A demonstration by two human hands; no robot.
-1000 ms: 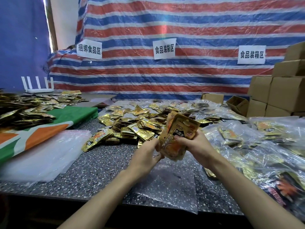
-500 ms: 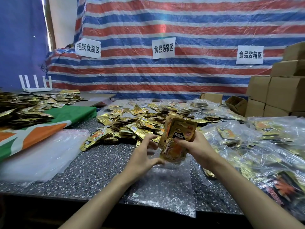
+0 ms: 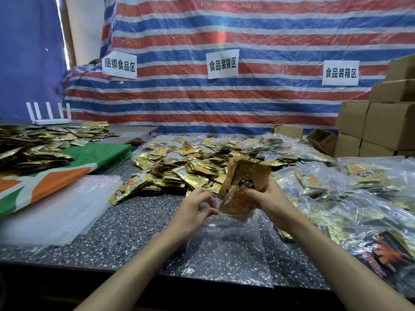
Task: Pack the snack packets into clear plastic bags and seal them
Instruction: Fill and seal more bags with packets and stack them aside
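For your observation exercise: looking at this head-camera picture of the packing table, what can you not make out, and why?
- How many packets the right hand holds: they overlap, fingers cover them.
- Whether the clear bag is open: the left hand covers its mouth.
- Contents of the boxes: closed, cut by the right edge.
- Small print on the loose pile: too small.

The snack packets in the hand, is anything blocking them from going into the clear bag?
Nothing visible does. The right hand holds the snack packets just above the mouth of the clear bag lying on the table, and the left hand is pinching at the bag's top edge.
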